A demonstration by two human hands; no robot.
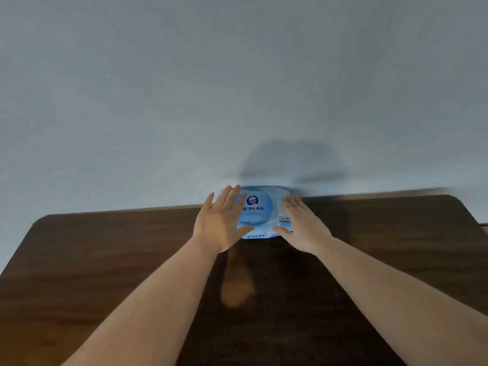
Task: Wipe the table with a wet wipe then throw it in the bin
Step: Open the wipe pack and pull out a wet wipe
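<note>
Wiping has not begun: 2 spread, empty hands, left hand (220,223) and right hand (303,224), flank the unopened wet wipe pack (257,212) at the table's (105,247) far edge; no bin visible.

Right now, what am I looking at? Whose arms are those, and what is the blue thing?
The camera sits on a person's head and looks down, so you see what they see. The two arms are that person's own. The left hand and the right hand are both open, with the fingers spread. They reach toward a blue pack of wet wipes that lies at the far edge of a dark wooden table, next to a pale wall. The hands flank the pack, one on each side, but neither has closed on it. No wipe has been pulled out yet, and no bin shows in this picture.
</note>
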